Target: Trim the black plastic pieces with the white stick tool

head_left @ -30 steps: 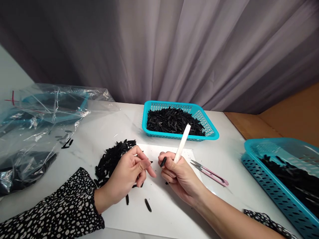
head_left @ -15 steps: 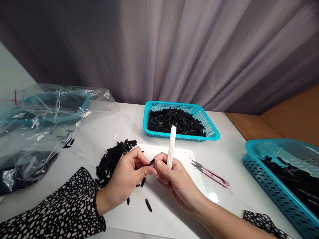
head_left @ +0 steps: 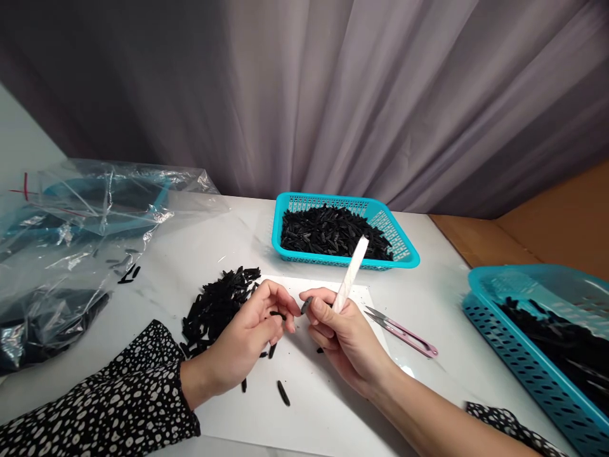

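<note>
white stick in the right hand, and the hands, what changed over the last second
The white stick swung upright, then tilted right again. The hands met, then parted; right hand keeps a black piece, left hand now pinches another. Scissors, baskets and pile stayed.

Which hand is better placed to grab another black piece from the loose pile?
Left. The left hand lies right beside the pile of black pieces, pinching only one small piece. The right hand is farther away and holds the white stick plus a piece.
</note>
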`<state>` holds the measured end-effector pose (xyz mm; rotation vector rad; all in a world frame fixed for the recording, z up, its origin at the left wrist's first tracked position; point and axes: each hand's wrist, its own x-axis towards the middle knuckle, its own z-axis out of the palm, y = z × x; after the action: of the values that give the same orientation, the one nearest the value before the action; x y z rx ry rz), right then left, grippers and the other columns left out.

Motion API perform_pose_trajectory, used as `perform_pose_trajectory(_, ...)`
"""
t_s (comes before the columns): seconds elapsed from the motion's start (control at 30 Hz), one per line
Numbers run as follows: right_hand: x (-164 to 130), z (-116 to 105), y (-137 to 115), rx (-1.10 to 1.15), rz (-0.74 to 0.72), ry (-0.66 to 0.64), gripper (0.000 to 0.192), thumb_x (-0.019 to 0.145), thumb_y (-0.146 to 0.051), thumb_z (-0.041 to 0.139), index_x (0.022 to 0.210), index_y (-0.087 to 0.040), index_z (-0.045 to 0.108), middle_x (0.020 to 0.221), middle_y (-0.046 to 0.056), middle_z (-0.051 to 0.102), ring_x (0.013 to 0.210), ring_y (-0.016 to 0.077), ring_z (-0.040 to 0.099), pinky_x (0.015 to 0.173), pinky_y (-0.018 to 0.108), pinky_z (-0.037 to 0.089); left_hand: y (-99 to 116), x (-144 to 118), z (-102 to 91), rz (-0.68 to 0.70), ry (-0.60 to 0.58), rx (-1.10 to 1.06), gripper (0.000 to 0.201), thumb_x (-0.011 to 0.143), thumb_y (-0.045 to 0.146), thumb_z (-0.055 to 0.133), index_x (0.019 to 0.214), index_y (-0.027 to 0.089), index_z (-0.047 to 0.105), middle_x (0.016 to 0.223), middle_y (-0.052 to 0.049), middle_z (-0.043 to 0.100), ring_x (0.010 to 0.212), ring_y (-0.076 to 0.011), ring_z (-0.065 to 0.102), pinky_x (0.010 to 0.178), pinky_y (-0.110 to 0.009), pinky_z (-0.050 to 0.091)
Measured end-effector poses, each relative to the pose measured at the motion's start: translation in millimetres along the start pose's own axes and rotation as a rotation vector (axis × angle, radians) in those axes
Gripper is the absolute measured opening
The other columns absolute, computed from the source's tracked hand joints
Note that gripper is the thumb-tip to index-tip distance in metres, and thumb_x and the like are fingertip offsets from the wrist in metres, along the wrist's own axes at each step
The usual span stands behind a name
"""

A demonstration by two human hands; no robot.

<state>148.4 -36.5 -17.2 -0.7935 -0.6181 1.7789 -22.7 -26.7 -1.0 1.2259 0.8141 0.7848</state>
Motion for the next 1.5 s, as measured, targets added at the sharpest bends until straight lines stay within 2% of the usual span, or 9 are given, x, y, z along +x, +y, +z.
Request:
perform_pose_trajectory(0.13, -1, 1, -2, 0.021, 0.015, -0.016, 0.03, 0.068, -0.038, 0.086, 0.082, -0.015, 0.072, 0.052, -0.009, 0.032, 0.044, 0.0032, 0.015, 0.042, 0.022, 0.009, 0, 1, 3.0, -0.023, 0.014, -0.057, 0.01, 0.095, 0.029, 0.055, 0.097, 0.021, 0.049, 0.081, 0.001, 0.057, 0.056, -0.0068, 0.047, 0.051, -0.023, 0.03)
perform_pose_trajectory(0.37, -4, 6, -3, 0.061, 0.032, -0.052, 0.022, 0.076, -0.034, 0.074, 0.074, -0.016, 0.061, 0.058, -0.003, 0.05, 0.044, 0.0043, 0.024, 0.042, 0.021, 0.011, 9, 5, 4.3, 0.007, 0.197, -0.088, 0.035, 0.079, 0.038, 0.078, 0.079, 0.017, 0.049, 0.067, 0.007, 0.052, 0.046, -0.0025, 0.044, 0.047, -0.019, 0.03)
perform_pose_trajectory(0.57, -8, 14, 8, -0.174, -0.02, -0.051, 0.04, 0.08, -0.05, 0.071, 0.07, -0.019, 0.047, 0.054, -0.005, 0.049, 0.042, 0.0054, 0.027, 0.041, 0.022, 0.014, 9, 6, 6.4, -0.05, 0.302, -0.147, 0.043, 0.066, 0.038, 0.087, 0.07, 0.016, 0.05, 0.059, 0.007, 0.048, 0.049, -0.0038, 0.039, 0.048, -0.018, 0.028)
perform_pose_trajectory(0.77, -6, 12, 8, -0.331, -0.156, 0.025, 0.029, 0.072, -0.04, 0.082, 0.073, -0.016, 0.064, 0.054, -0.005, 0.046, 0.047, 0.0068, 0.03, 0.044, 0.024, 0.019, 12, 2, 8.5, -0.13, 0.215, -0.196, 0.037, 0.075, 0.041, 0.078, 0.071, 0.017, 0.051, 0.06, 0.005, 0.047, 0.054, -0.0073, 0.038, 0.05, -0.021, 0.025)
perform_pose_trajectory(0.87, -3, 7, 4, -0.235, -0.128, 0.069, 0.03, 0.072, -0.042, 0.081, 0.075, -0.015, 0.068, 0.05, -0.007, 0.039, 0.044, 0.0057, 0.022, 0.043, 0.024, 0.014, 14, 1, 8.0, -0.143, 0.121, -0.291, 0.013, 0.076, 0.022, 0.069, 0.084, 0.017, 0.059, 0.076, -0.001, 0.056, 0.069, -0.0115, 0.047, 0.061, -0.023, 0.035)
perform_pose_trajectory(1.0, 0, 4, 1, -0.113, -0.089, 0.104, 0.034, 0.065, -0.04, 0.086, 0.082, -0.015, 0.07, 0.049, -0.009, 0.034, 0.045, 0.0051, 0.019, 0.043, 0.023, 0.01, 14, 2, 7.1, -0.138, 0.1, -0.349, 0.03, 0.063, 0.001, 0.061, 0.088, 0.018, 0.061, 0.089, -0.004, 0.06, 0.085, -0.0153, 0.052, 0.073, -0.025, 0.039)
perform_pose_trajectory(1.2, 1, 2, 1, -0.052, -0.077, 0.065, 0.031, 0.065, -0.036, 0.087, 0.084, -0.016, 0.071, 0.047, -0.01, 0.032, 0.044, 0.005, 0.02, 0.042, 0.022, 0.01, 9, 6, 4.1, -0.146, 0.101, -0.408, 0.018, 0.079, 0.011, 0.07, 0.094, 0.016, 0.063, 0.09, -0.004, 0.062, 0.084, -0.0136, 0.058, 0.08, -0.025, 0.044)
perform_pose_trajectory(1.37, 0, 1, 0, -0.062, -0.097, 0.046, 0.028, 0.067, -0.034, 0.086, 0.082, -0.017, 0.071, 0.048, -0.01, 0.032, 0.044, 0.005, 0.02, 0.042, 0.022, 0.01, 8, 7, 2.3, -0.191, 0.112, -0.415, 0.02, 0.078, 0.016, 0.076, 0.092, 0.015, 0.062, 0.083, -0.003, 0.064, 0.074, -0.0112, 0.06, 0.063, -0.019, 0.045)
perform_pose_trajectory(1.5, 0, 2, 0, -0.068, -0.091, 0.038, 0.028, 0.067, -0.035, 0.086, 0.082, -0.017, 0.07, 0.048, -0.01, 0.033, 0.043, 0.0051, 0.02, 0.042, 0.022, 0.011, 11, 5, 2.5, -0.243, 0.102, -0.385, 0.024, 0.08, 0.023, 0.076, 0.096, 0.017, 0.059, 0.082, -0.003, 0.064, 0.055, -0.0051, 0.048, 0.039, -0.014, 0.02)
